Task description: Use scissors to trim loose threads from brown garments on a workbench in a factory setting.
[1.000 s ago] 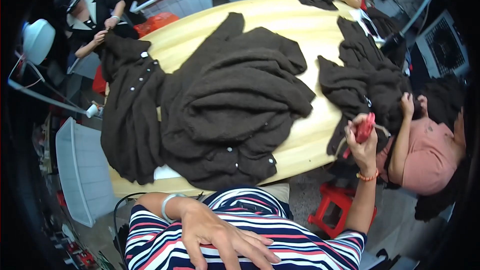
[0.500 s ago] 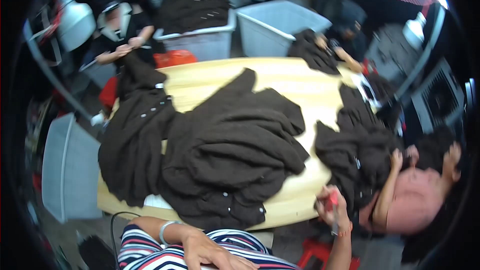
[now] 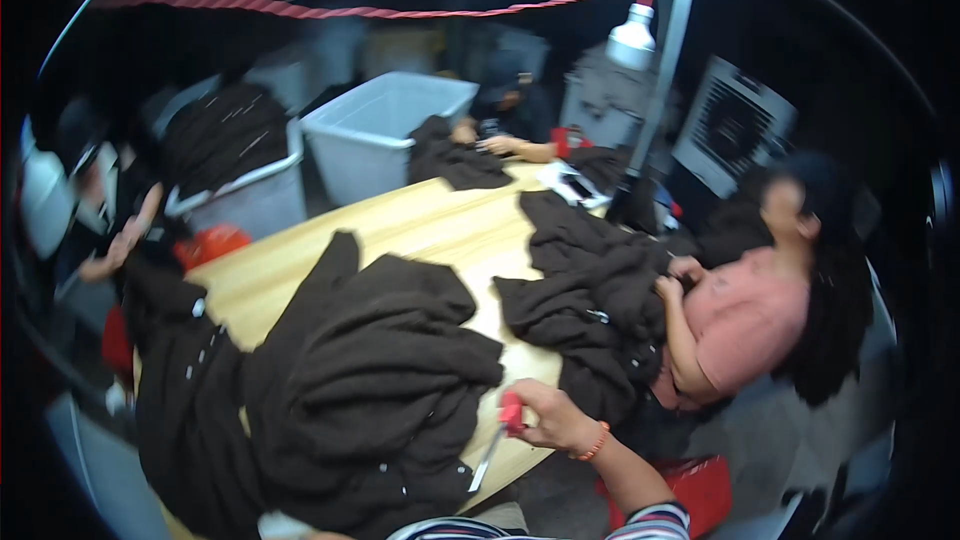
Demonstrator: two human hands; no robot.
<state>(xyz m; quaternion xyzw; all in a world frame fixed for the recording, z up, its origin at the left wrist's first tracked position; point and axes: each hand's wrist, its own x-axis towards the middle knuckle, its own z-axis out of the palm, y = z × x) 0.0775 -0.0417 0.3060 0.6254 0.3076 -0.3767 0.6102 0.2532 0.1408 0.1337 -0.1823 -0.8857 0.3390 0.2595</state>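
My right hand (image 3: 552,420), with an orange band at its wrist, is closed round the red handle of a small tool (image 3: 511,413). The tool's thin metal blade points down over the table's near edge; its exact kind is not clear. Just left of it, a large dark brown knitted garment (image 3: 375,370) lies heaped in folds on the pale wooden table (image 3: 400,205). White button-like spots show along its near edge. Another dark garment (image 3: 190,410) with similar spots spreads along the left side. At the lower edge only a sliver of skin shows, and my left hand is out of view.
At the right a person in pink (image 3: 750,315) handles dark garments (image 3: 600,290); others work at the far side (image 3: 500,130) and far left (image 3: 100,210). Grey bins (image 3: 360,125) stand behind the table. A red stool (image 3: 690,490) is below my right arm; a lamp post (image 3: 665,70) rises right.
The view has swung to the right, so the table appears further left. My left hand has dropped out of sight. The tool in my right hand now points down and left.
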